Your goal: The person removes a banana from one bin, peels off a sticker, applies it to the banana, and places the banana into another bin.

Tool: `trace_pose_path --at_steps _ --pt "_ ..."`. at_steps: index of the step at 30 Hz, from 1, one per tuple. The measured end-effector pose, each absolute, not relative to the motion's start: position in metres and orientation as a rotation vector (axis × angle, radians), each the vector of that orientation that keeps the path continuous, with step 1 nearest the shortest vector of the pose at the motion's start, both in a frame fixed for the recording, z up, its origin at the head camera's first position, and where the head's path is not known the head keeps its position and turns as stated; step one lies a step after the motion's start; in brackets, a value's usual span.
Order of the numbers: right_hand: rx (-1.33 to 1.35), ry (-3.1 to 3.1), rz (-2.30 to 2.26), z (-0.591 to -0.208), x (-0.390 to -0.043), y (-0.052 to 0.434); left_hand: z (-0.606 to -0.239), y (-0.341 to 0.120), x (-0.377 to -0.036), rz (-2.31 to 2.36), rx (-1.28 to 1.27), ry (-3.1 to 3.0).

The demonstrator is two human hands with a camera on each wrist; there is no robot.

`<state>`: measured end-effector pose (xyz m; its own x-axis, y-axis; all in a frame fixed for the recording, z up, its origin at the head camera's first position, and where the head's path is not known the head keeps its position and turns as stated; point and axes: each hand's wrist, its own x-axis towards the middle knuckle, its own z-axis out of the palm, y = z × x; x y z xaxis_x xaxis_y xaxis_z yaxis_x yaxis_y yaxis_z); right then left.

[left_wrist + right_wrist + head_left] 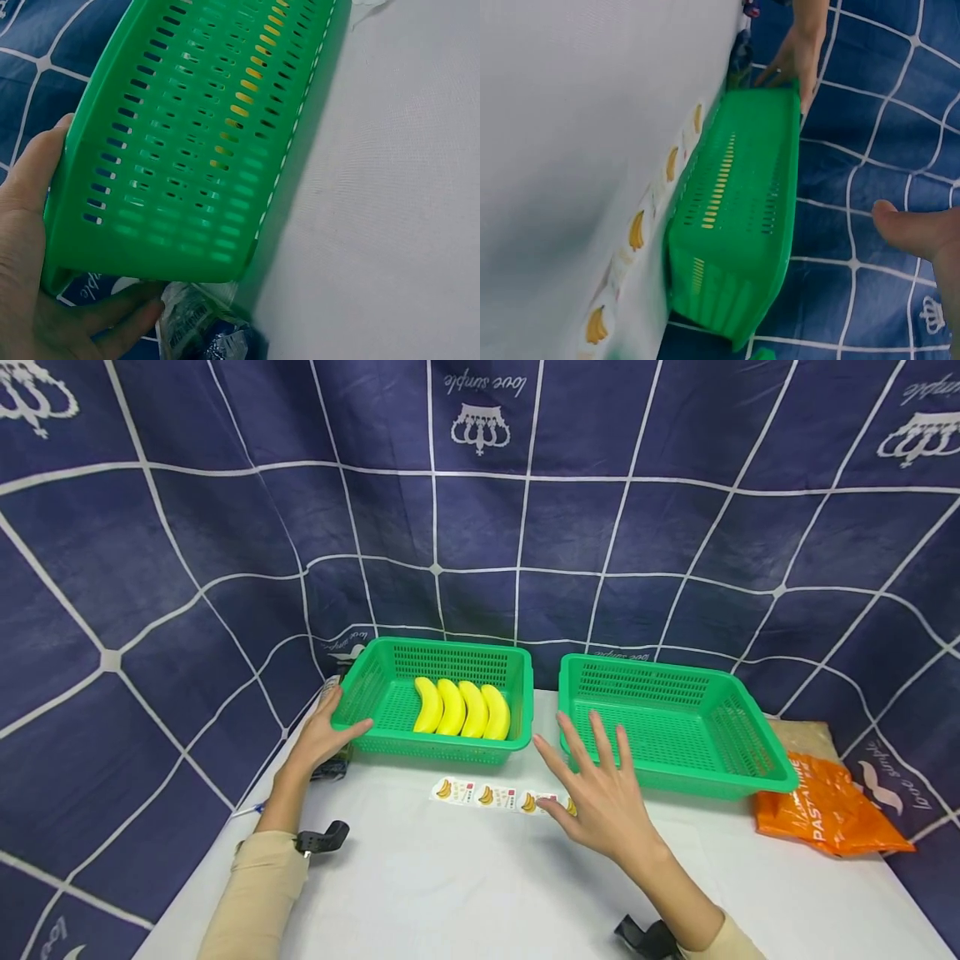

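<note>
We work on a white table (465, 877) backed by a navy grid-print cloth (480, 527). Two green perforated baskets sit side by side at the far edge. The left basket (390, 693) holds four yellow bananas (462, 708) lying in a row, touching each other, toward its right half. The right basket (675, 727) shows nothing inside. An orange plastic bag (825, 814) lies just right of it.

Our left hand (324, 735) grips the left basket's near-left corner; the left wrist view shows the palm against the end wall and fingers curled beneath the corner, next to a crumpled dark wrapper (199, 330). Our right hand (600, 789) hovers spread and relaxed, holding nothing, in the gap between the baskets, over the right end of a strip of banana stickers (487, 795) lying on the table in front of the left basket.

Judging the step as steadying the banana basket while the free hand goes for the bananas or the stickers:
- Keep the left grip low on the corner so the basket stays flat and the bananas don't roll.
- Bring the right hand over the rim from above, not through the wall.
- Take the rightmost banana first, nearest the reaching hand.
- If going for stickers, lift from the strip's loose end; it looks thin and likely to curl.
</note>
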<state>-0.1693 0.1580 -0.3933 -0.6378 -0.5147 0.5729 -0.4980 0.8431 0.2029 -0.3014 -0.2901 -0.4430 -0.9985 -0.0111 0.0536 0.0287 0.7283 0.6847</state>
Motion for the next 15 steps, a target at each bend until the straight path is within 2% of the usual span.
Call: trace_pose_path --at_steps 15 --pt "0.991 -2.555 0.248 -0.361 -0.217 0.128 -0.447 -0.292 -0.302 -1.189 -0.027 -2.801"
